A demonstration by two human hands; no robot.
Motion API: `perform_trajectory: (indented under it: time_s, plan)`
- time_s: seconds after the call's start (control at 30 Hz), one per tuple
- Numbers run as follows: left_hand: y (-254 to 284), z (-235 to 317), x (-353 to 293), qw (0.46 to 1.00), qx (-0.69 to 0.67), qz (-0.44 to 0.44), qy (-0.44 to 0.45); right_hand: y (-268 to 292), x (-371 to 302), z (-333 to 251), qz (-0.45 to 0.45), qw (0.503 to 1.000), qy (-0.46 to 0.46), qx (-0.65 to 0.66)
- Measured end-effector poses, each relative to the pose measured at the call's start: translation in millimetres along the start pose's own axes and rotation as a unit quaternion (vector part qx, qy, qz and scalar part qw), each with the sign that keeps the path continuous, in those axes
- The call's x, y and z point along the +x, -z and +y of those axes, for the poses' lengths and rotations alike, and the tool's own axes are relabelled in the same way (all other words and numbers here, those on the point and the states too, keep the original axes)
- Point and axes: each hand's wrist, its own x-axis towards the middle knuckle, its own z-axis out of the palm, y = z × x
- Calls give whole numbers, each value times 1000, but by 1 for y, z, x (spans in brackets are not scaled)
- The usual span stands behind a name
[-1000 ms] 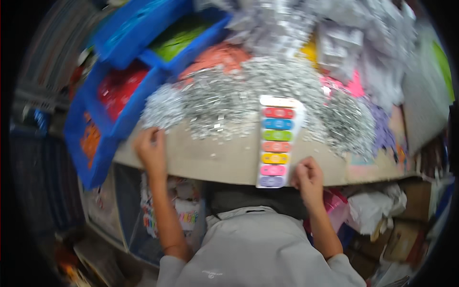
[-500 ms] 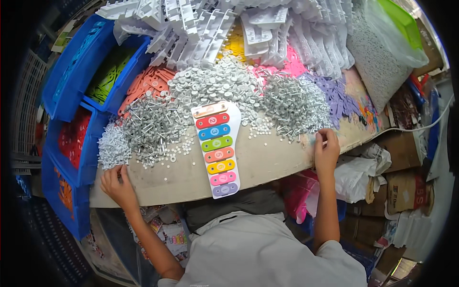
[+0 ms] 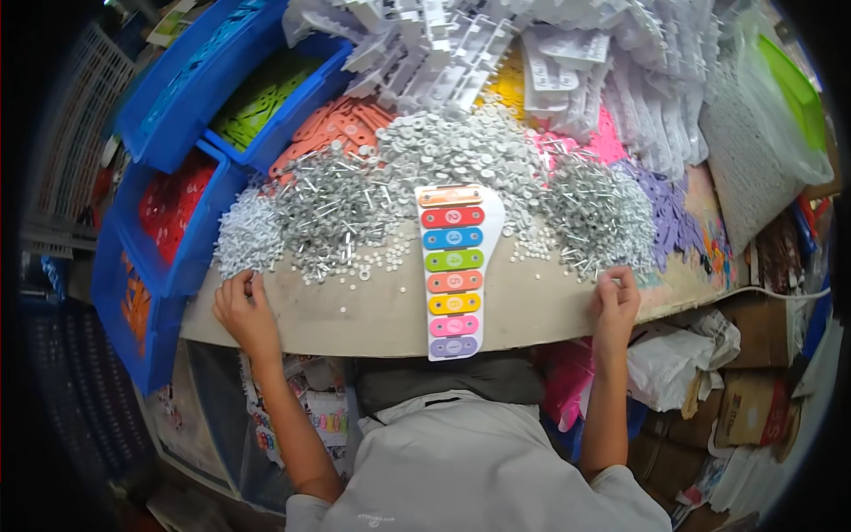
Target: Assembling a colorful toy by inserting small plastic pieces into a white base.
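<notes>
Toy xylophone [image 3: 455, 282]: lies on the table [image 3: 372, 319], narrow end toward six o'clock.
Left hand [image 3: 245, 312]: nine o'clock from it, fingers curled beside white pins [image 3: 248, 235]; cannot tell whether they grip anything.
Right hand [image 3: 615, 303]: three o'clock, fingertips bunched beside nails [image 3: 576, 208]; grip cannot be told.
Washers [image 3: 461, 146]: twelve o'clock.
Blue trays [image 3: 168, 319]: ten o'clock.

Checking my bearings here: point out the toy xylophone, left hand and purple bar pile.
Toy xylophone [image 3: 454, 261]: head view, on its green bar.
Left hand [image 3: 245, 316]: head view, on the back of the hand.
Purple bar pile [image 3: 675, 217]: head view, near its middle.
</notes>
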Motion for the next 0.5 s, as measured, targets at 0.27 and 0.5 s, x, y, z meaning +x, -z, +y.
perform_trajectory:
  time_s: [0.27,0.5]
  plan:
    - [5,8,2,997,2,77,-6,-102,27,-57,-298,943,-131,69]
    - [16,75,6,859,-496,-53,116,-136,74,-64,-385,913,-138,10]
